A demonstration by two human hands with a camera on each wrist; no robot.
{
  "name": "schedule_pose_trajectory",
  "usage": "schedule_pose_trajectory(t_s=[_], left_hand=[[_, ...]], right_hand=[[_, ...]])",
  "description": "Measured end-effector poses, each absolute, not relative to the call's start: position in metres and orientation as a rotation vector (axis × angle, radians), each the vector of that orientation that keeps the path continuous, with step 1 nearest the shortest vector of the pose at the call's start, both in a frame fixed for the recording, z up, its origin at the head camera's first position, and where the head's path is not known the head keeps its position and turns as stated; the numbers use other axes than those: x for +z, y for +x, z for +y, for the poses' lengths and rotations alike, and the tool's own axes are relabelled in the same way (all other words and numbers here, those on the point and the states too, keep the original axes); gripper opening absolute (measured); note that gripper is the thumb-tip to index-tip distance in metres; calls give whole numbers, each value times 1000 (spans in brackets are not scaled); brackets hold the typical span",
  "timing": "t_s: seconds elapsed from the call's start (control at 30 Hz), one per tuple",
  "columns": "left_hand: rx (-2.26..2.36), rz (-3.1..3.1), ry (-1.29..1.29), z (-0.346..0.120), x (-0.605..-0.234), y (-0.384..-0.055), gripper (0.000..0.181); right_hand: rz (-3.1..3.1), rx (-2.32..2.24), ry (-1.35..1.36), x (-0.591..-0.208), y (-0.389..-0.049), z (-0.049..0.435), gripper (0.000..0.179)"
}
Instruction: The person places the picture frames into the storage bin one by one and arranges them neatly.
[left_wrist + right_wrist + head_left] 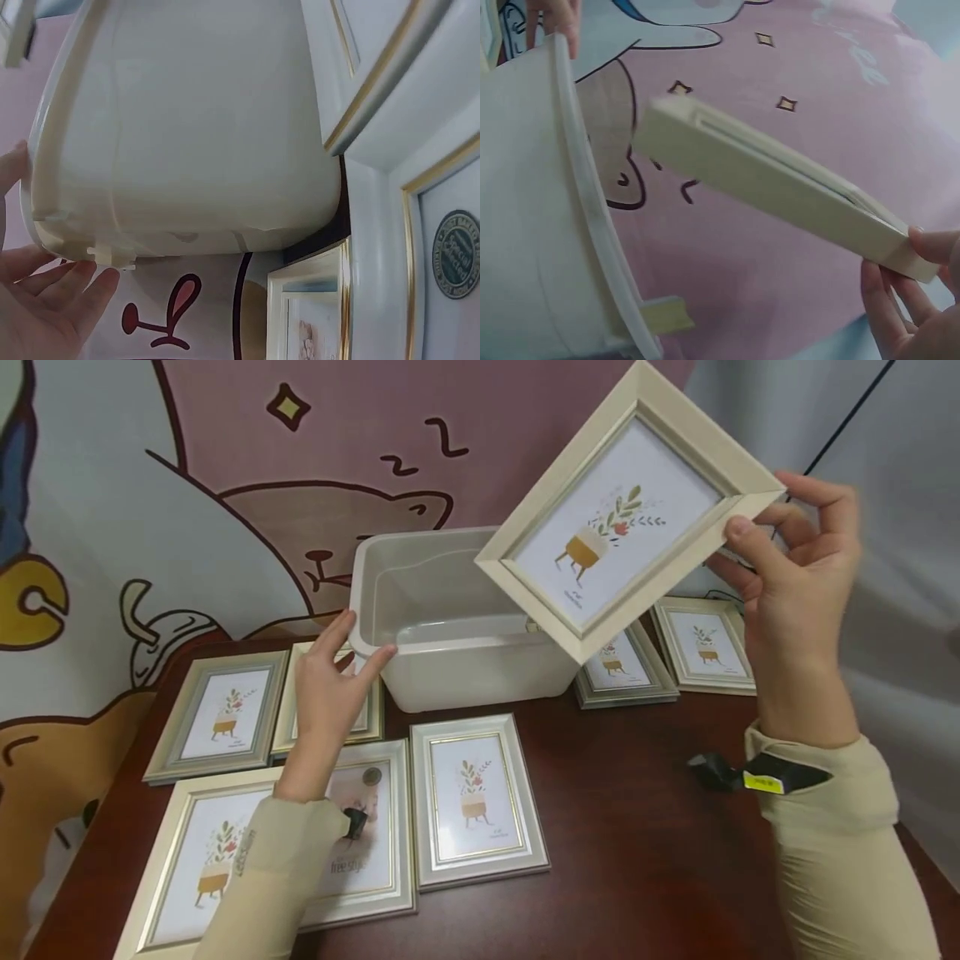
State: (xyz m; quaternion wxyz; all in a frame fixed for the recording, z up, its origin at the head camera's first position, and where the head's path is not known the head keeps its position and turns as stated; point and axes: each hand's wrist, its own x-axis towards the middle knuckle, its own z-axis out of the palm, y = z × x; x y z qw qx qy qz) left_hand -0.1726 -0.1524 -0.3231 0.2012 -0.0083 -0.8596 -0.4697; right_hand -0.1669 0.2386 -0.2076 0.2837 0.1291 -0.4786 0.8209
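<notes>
A cream picture frame [540, 485] with a potted-plant print is tilted in the air above the right part of a pale plastic bin [480, 681]. My right hand [806, 560] grips it by one corner, thumb on the front and fingers behind. In the right wrist view the same picture frame [780, 187] shows edge-on. My left hand [330, 693] holds the bin's near left corner, thumb at the front rim and fingers along the left side. The left wrist view shows these fingers [79, 289] against the bin's corner [67, 225].
Several picture frames lie on the dark table [630, 827]: a silver-and-cream one [281, 710] left, a white one [442, 793] in front, a grey one [630, 700] and a cream one [712, 681] right. A cartoon-printed wall [525, 443] stands behind the bin.
</notes>
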Motion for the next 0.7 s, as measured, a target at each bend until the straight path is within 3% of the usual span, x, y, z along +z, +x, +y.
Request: schedule_pose_trajectory(t_s=[0.27,0.7], left_hand=[[-1495,-2344,-42,-153,-327,-173,69],[-1561,-2353,-18,-154,-327,-175,75]], right_hand=[[-1343,1974,276,-216,-192,215,49],[-1634,1558,263,-255,-218,197,34]])
